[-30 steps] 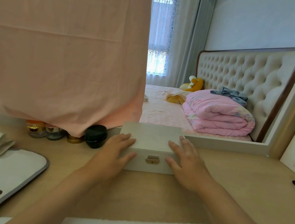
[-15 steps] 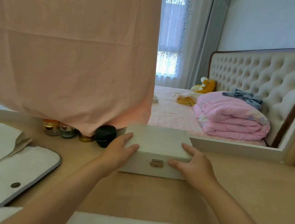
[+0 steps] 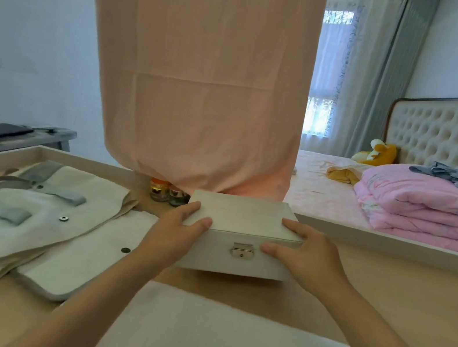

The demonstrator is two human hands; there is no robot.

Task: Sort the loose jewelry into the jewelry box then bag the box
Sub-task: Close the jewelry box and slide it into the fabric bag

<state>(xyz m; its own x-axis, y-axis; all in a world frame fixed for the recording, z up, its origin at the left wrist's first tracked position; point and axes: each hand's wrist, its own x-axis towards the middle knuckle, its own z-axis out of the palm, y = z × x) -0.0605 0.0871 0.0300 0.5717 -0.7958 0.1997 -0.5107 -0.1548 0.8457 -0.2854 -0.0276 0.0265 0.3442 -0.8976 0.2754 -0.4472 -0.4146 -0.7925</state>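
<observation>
Both hands are clamped on the closed cream jewelry box (image 3: 242,230), which sits between them with its lid down. The left hand (image 3: 177,234) grips the box's left end, thumb on the front edge and fingers over the top corner. The right hand (image 3: 304,257) holds the right end, thumb pressed to the front face just beside the metal clasp (image 3: 242,250) and fingers laid along the lid's edge. A shadow lies under the box on the wooden desk (image 3: 414,297); whether the base touches the wood cannot be told. Just left of the left hand a cream bag (image 3: 30,215) with grey handles lies flat, its flap spread open. Beyond the left hand's fingertips stand small jars (image 3: 168,191), under a hanging peach cloth (image 3: 202,76). A white cloth (image 3: 222,340) lies below the wrists, between the forearms. Far beyond the right hand is a folded pink quilt (image 3: 422,213)
</observation>
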